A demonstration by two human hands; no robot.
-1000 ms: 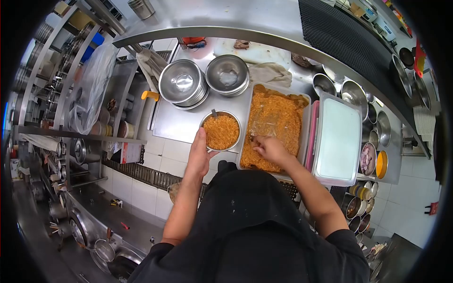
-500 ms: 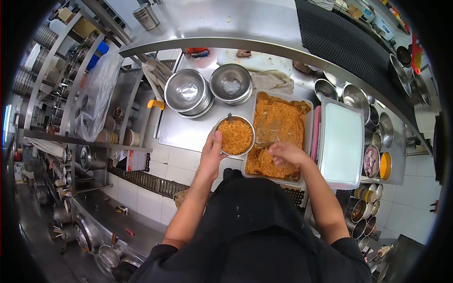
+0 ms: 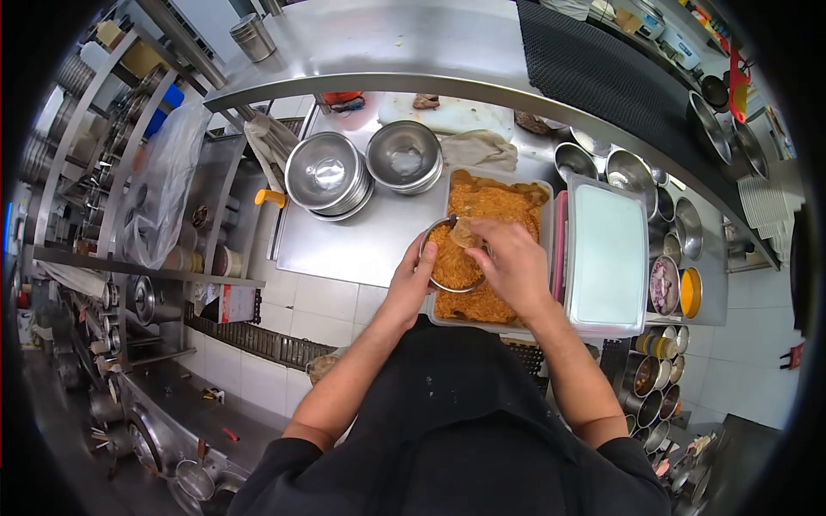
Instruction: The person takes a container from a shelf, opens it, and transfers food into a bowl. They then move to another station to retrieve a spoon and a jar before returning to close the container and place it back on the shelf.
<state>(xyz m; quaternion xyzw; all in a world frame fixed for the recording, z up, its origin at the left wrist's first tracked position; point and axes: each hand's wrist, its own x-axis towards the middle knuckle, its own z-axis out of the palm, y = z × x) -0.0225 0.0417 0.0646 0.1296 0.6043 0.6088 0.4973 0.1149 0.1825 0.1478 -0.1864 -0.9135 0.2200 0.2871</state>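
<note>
My left hand point(image 3: 409, 291) grips a small steel bowl point(image 3: 458, 291) by its left side, thumb over the rim. Loose orange-brown crumbs point(image 3: 452, 270) fill the bowl. Above its upper right part, my right hand point(image 3: 514, 262) pinches a thin, flat tan piece point(image 3: 465, 232) between its fingers. The bowl is held over the left side of a clear plastic tub point(image 3: 548, 196), which holds a thick layer of orange crumb-coated food point(image 3: 490, 203). My right hand hides part of the tub and of the bowl's right side.
Two stacks of steel bowls point(image 3: 323, 172) stand at the back left of the steel table point(image 3: 323, 248). A lidded tub point(image 3: 607, 258) is right of the open one. Behind lie a cloth point(image 3: 477, 151) and a cutting board point(image 3: 482, 118). A steel shelf point(image 3: 379, 84) spans overhead.
My left hand has brought the bowl rightward to the tub's left side. My right hand has come up from the crumbs to the bowl, now with the tan piece in its fingers.
</note>
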